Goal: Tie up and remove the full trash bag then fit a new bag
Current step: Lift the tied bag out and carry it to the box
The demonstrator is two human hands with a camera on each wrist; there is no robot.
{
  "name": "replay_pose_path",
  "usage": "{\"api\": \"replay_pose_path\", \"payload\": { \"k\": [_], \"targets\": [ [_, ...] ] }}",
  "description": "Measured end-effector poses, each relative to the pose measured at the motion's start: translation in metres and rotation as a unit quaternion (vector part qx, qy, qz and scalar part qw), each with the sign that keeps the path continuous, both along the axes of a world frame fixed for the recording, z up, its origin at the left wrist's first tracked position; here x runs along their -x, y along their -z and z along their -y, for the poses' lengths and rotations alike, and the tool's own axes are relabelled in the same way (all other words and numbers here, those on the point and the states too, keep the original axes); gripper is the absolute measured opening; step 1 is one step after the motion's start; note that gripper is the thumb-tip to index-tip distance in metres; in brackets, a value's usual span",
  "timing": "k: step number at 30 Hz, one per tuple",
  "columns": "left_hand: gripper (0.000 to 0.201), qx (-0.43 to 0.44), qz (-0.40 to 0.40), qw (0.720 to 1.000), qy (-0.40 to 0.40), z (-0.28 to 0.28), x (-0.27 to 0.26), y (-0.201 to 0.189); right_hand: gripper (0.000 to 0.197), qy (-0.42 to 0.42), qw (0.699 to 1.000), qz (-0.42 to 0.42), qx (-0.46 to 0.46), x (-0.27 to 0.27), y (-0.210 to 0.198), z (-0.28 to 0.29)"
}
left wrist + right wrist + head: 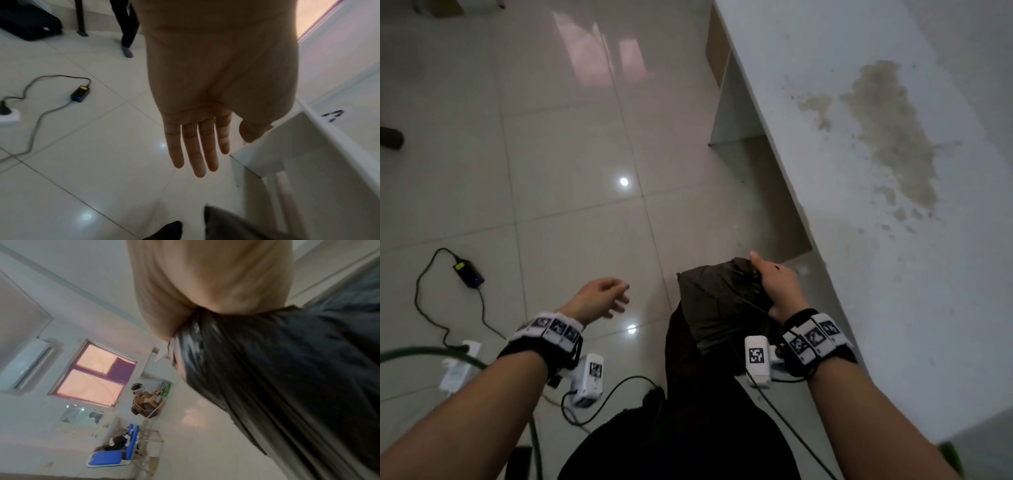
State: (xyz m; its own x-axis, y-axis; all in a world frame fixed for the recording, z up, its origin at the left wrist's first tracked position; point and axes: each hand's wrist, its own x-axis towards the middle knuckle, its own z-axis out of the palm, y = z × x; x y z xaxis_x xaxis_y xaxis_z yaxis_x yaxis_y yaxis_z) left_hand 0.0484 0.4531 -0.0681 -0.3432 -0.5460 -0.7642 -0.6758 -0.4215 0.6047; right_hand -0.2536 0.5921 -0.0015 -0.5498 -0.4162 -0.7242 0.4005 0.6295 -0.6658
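Currently the right hand [779, 286] clenches the gathered top of the black crinkled plastic trash bag [719, 305], held near the right, beside the white counter [859, 171]. Left hand [599, 298] hangs released, fingers [193, 146] straight, above the tiled floor [551, 154].

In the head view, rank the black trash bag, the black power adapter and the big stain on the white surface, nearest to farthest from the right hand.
1. Black trash bag: gripped by the right hand.
2. Stain: up and right, on the white surface.
3. Power adapter: far left, on the floor.
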Motion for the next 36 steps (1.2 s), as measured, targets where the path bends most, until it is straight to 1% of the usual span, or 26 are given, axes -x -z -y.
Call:
{"api": "replay_pose_path", "payload": {
  "k": [1, 3, 6, 7, 8, 10, 11, 14, 16, 18, 20, 22, 24, 26, 28, 30, 32, 33, 35, 36],
  "targets": [
    [0.021, -0.011, 0.024, 1.0, -0.001, 0.016, -0.008, 0.009, 0.034, 0.012, 1.0, 0.012, 0.008, 0.008, 0.001, 0.032],
    [0.021, -0.04, 0.086, 0.995, -0.012, 0.043, -0.033, 0.023, 0.031, 0.0, 1.0, 0.022, 0.018, 0.022, -0.004, 0.093],
    [0.023, -0.083, 0.171, 0.981, -0.023, 0.082, -0.069, 0.025, 0.03, -0.006, 0.999, 0.01, 0.03, 0.047, -0.017, 0.176],
    [0.023, -0.095, 0.192, 0.976, -0.032, 0.095, -0.078, 0.02, 0.033, -0.01, 1.0, 0.002, 0.028, 0.054, -0.02, 0.2],
    [0.023, -0.103, 0.204, 0.972, -0.049, 0.111, -0.084, 0.016, 0.04, -0.02, 1.0, -0.007, 0.021, 0.063, -0.019, 0.226],
    [0.024, -0.117, 0.207, 0.969, -0.074, 0.148, -0.085, 0.011, 0.055, -0.049, 0.999, -0.018, -0.002, 0.078, -0.015, 0.273],
    [0.025, -0.123, 0.2, 0.969, -0.081, 0.171, -0.082, 0.012, 0.055, -0.055, 0.998, -0.013, -0.006, 0.084, -0.012, 0.296],
    [0.027, -0.12, 0.174, 0.972, -0.104, 0.269, -0.054, 0.029, 0.045, -0.066, 0.998, 0.003, -0.017, 0.087, -0.006, 0.369],
    [0.024, -0.084, 0.136, 0.983, -0.087, 0.354, -0.016, 0.041, 0.042, -0.053, 0.998, -0.013, -0.022, 0.088, 0.001, 0.424],
    [0.02, -0.04, 0.085, 0.994, -0.057, 0.449, 0.03, 0.041, 0.039, -0.043, 0.999, -0.018, -0.023, 0.086, 0.005, 0.481],
    [0.017, -0.001, 0.035, 0.999, -0.023, 0.541, 0.077, 0.026, 0.038, -0.027, 0.999, -0.015, -0.037, 0.086, 0.01, 0.536],
    [0.016, 0.03, -0.004, 1.0, 0.005, 0.618, 0.116, -0.002, 0.034, -0.017, 0.999, -0.018, -0.033, 0.086, 0.005, 0.587],
    [0.017, 0.062, -0.033, 0.997, 0.027, 0.688, 0.144, -0.025, 0.041, -0.016, 0.999, -0.011, -0.038, 0.091, -0.001, 0.64],
    [0.017, 0.084, -0.041, 0.995, 0.043, 0.743, 0.16, -0.041, 0.054, -0.003, 0.999, -0.017, -0.034, 0.104, 0.006, 0.686],
    [0.015, 0.086, -0.039, 0.994, 0.051, 0.786, 0.165, -0.04, 0.055, 0.022, 1.0, -0.017, -0.002, 0.123, 0.014, 0.731],
    [0.014, 0.057, -0.012, 0.997, 0.045, 0.821, 0.157, -0.027, 0.047, 0.039, 0.999, -0.015, -0.002, 0.136, -0.01, 0.785],
    [0.02, 0.021, 0.047, 0.997, 0.054, 0.847, 0.144, -0.006, 0.035, 0.077, 0.997, -0.001, 0.024, 0.163, -0.017, 0.836],
    [0.023, 0.009, 0.076, 0.995, 0.062, 0.861, 0.137, 0.004, 0.033, 0.093, 0.995, -0.006, 0.043, 0.179, -0.02, 0.861],
    [0.024, -0.014, 0.125, 0.989, 0.073, 0.891, 0.128, 0.02, 0.033, 0.133, 0.988, -0.009, 0.071, 0.214, -0.013, 0.908],
    [0.024, -0.023, 0.147, 0.986, 0.077, 0.909, 0.128, 0.023, 0.032, 0.145, 0.987, -0.003, 0.065, 0.23, -0.009, 0.931]
  ]
}}
